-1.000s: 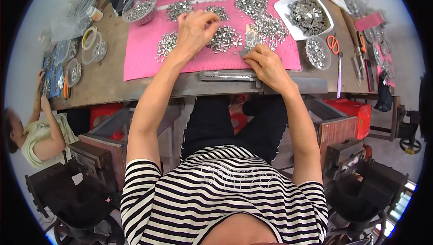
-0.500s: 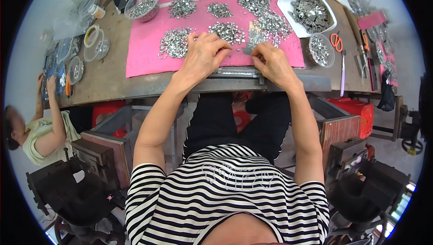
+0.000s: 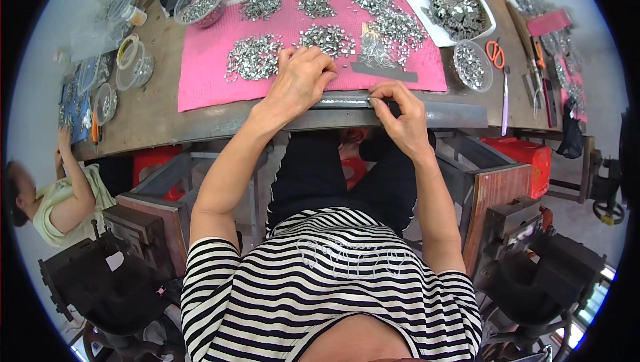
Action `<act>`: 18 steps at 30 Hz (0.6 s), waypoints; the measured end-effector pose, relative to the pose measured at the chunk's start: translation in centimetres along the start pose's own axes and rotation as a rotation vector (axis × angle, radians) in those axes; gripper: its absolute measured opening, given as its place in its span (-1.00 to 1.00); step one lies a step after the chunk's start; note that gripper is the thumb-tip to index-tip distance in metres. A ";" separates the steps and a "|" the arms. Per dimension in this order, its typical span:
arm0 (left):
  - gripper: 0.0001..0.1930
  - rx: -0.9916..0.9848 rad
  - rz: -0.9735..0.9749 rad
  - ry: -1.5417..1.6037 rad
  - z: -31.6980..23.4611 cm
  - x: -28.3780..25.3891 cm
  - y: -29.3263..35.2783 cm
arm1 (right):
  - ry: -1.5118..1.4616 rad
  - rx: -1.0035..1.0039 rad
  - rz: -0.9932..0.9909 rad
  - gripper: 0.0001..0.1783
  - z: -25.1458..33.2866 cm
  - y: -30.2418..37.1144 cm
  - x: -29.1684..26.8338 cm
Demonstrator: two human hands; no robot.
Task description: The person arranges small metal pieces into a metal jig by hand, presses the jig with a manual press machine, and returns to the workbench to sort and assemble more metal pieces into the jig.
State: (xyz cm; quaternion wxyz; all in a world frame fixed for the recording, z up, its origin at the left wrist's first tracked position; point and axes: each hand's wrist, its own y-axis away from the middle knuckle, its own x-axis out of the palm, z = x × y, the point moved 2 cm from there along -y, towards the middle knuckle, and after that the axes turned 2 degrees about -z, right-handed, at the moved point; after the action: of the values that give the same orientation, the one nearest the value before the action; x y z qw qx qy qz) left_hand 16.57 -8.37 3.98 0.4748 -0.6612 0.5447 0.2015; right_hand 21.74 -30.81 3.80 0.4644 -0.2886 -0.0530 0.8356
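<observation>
My left hand (image 3: 301, 81) is bent over the front of the pink mat (image 3: 213, 95), its fingertips drawn together just below a pile of small shiny metal pieces (image 3: 327, 41). What those fingertips hold, if anything, is hidden. My right hand (image 3: 403, 114) pinches a small metal piece at the right end of a narrow strip of bright pieces (image 3: 343, 103) on the bench's front edge. A flat grey metal strip (image 3: 385, 72) lies beyond my right hand, below a bunch of thin silver pins (image 3: 377, 52). Another pile of small pieces (image 3: 253, 57) is left of my left hand.
A white tray (image 3: 490, 29) and a clear tub (image 3: 469, 65) of metal parts stand at right, near orange-handled scissors (image 3: 495, 53) and a purple-handled tool (image 3: 505, 105). Another clear tub (image 3: 200, 2) is at far left of the mat. A co-worker (image 3: 67, 195) sits at left.
My right hand has moved from the grey strip and pins toward me, down to the metal strip at the bench edge. My left hand has stayed nearly in place.
</observation>
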 end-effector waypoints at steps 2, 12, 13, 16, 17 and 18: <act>-0.94 -0.101 -0.029 0.181 -0.5 -0.2 0.1 | 0.064 -0.053 -0.003 -0.89 0.0 0.1 0.0; -0.93 -0.057 -0.093 0.364 -4.3 1.1 1.4 | -0.406 0.237 -0.168 -0.78 -0.5 1.7 0.8; -0.93 -0.050 -0.107 0.364 -4.5 1.6 1.4 | -0.545 0.261 -0.238 -0.73 -1.0 1.6 0.9; -0.92 -0.024 -0.111 0.294 -4.9 1.9 1.2 | -0.840 0.256 -0.383 -0.59 -1.4 0.8 2.4; -0.92 -0.023 -0.109 0.292 -4.9 2.1 1.2 | -0.893 0.245 -0.414 -0.57 -1.3 0.4 3.0; -0.91 -0.013 -0.122 0.272 -4.9 2.3 1.3 | -0.887 0.256 -0.447 -0.55 -1.0 0.2 3.4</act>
State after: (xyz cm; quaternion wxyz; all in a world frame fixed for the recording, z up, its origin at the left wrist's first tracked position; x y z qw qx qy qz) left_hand 14.92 -13.68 3.96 0.4037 -0.7174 0.5615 0.0846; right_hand 20.75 -28.34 1.43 0.5961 0.1714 -0.2025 0.7578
